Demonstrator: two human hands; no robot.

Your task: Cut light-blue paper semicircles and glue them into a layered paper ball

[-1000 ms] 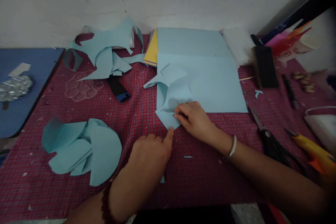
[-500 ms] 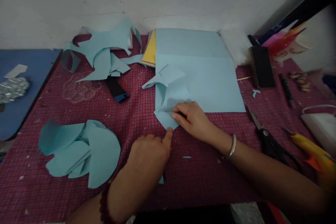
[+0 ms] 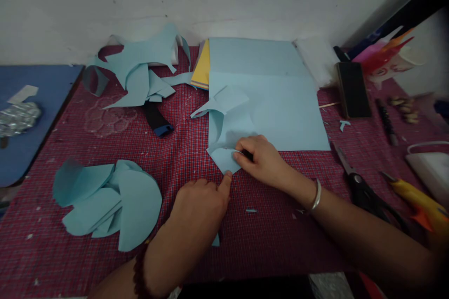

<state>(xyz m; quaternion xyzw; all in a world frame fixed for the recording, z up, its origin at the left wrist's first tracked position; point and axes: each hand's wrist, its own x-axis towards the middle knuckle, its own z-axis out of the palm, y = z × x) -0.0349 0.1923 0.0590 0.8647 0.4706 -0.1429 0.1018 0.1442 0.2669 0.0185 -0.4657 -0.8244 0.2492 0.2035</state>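
Observation:
A small pointed piece of light blue paper (image 3: 222, 160) lies at the front left corner of a large light blue sheet (image 3: 280, 112). The fingers of my left hand (image 3: 201, 205) are mostly curled, and one outstretched fingertip presses the piece's near corner. My right hand (image 3: 261, 160) is closed in a pinch at the right edge of that piece, its fingertips partly hidden. Just behind the hands, a curled paper offcut (image 3: 229, 100) rests on the large sheet.
Cut blue pieces (image 3: 136, 205) are piled at left, with offcuts (image 3: 136, 60) behind. Yellow paper (image 3: 201, 67) stands beside the sheet. At right are scissors (image 3: 361, 184), a yellow glue gun (image 3: 417, 201), a phone (image 3: 353, 89) and a black pen (image 3: 386, 121). A blue board (image 3: 31, 154) is far left.
Both hands keep almost the same pose on the small paper piece. The whole view has shifted slightly, so things appear a little farther right; my right hand's fingertips have moved slightly along the edge.

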